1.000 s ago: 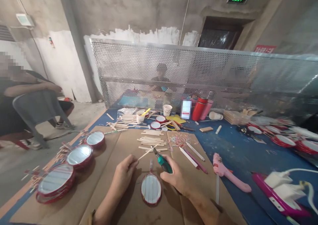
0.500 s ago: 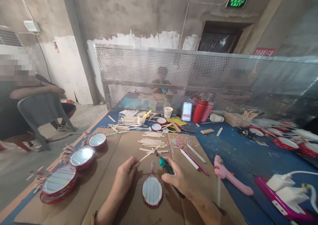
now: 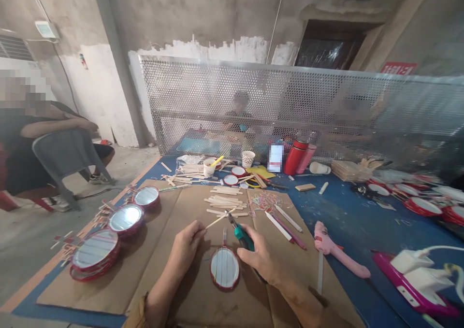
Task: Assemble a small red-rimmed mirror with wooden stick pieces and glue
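Pinching the near-left end of a thin pale wooden stick (image 3: pixel 216 220), my left hand (image 3: pixel 189 243) shows on the feed with its fingers closed. My right hand (image 3: pixel 259 255) is wrapped round green-and-black-handled metal cutting pliers (image 3: pixel 244 237). Their tips are at the stick's far end; whether they bite it, I cannot tell from here.

Between and just nearer than the hands: a round, red-rimmed piece with a pale striped face (image 3: pixel 225 268), lying on a brown cardboard sheet (image 3: pixel 155 255), its narrow handle pointing far. Beyond the stick I log loose flat wooden sticks (image 3: pixel 224 201) in rough rows, with a tangle of coloured rubber bands (image 3: pixel 266 201) to their right.

Left edge of the cardboard: a line of red-rimmed round pieces (image 3: pixel 96 251), the nearest ones stacked. On the right, a pink glue gun (image 3: pixel 340 256) on the blue tabletop (image 3: pixel 348 217); a magenta power strip (image 3: pixel 406 289) with white plugs lies farther right. Far side: a red bottle (image 3: pixel 296 159), upright, beside a pink one.
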Demonstrator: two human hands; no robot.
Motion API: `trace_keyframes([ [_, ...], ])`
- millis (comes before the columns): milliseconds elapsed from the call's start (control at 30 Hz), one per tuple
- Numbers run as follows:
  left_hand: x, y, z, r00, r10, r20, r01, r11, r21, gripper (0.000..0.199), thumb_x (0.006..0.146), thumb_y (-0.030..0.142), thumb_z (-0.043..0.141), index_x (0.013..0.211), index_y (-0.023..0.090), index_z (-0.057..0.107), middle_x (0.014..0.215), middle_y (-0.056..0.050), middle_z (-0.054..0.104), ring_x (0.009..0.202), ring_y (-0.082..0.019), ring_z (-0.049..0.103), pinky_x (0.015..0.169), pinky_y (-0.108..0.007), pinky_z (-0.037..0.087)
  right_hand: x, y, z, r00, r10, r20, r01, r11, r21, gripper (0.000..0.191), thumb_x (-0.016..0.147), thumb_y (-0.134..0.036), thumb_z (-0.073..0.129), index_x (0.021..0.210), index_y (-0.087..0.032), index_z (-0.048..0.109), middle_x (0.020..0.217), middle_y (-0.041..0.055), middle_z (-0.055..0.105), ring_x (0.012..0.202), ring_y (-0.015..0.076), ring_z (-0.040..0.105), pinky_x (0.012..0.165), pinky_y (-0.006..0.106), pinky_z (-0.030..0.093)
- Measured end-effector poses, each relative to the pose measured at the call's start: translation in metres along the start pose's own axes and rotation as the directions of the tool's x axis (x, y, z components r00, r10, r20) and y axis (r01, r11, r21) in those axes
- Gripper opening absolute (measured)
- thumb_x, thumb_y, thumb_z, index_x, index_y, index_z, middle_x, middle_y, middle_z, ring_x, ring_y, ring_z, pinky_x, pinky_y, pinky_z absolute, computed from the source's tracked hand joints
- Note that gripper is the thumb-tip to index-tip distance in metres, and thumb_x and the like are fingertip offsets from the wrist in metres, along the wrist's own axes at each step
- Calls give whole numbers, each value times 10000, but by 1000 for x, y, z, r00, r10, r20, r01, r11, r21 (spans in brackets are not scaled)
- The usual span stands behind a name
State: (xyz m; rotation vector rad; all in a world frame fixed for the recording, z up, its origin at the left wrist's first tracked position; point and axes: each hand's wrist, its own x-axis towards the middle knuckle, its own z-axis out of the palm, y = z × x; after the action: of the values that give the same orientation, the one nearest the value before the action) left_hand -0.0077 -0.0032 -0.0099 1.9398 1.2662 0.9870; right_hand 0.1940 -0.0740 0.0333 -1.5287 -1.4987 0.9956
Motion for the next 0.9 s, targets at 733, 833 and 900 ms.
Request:
trace_keyframes([
  [733,-2,4,0,1000,-8,16,8,1000,29,208,827,316,441,672,201,518,573,46,492,562,-124,462,559,-202,359,6,12,-10,991,69,118,-97,964,249,376,652,-370,590,972,-176,554,832,17,538,823,196,500,713,298,364],
  [833,-3,5,0,1000,-5,18,5,1000,28,212,838,314,436,680,200,519,584,42,502,577,-125,469,564,-202,361,5,9,-11,989,65,134,-97,963,252,350,667,-364,587,958,-174,553,823,9,527,792,177,482,695,286,355],
  [900,-3,5,0,1000,-6,23,5,1000,30,217,841,317,430,679,201,516,589,40,505,583,-126,469,570,-204,362,5,9,-11,988,57,144,-92,964,249,336,677,-365,585,952,-173,555,819,5,522,773,167,469,689,283,352],
])
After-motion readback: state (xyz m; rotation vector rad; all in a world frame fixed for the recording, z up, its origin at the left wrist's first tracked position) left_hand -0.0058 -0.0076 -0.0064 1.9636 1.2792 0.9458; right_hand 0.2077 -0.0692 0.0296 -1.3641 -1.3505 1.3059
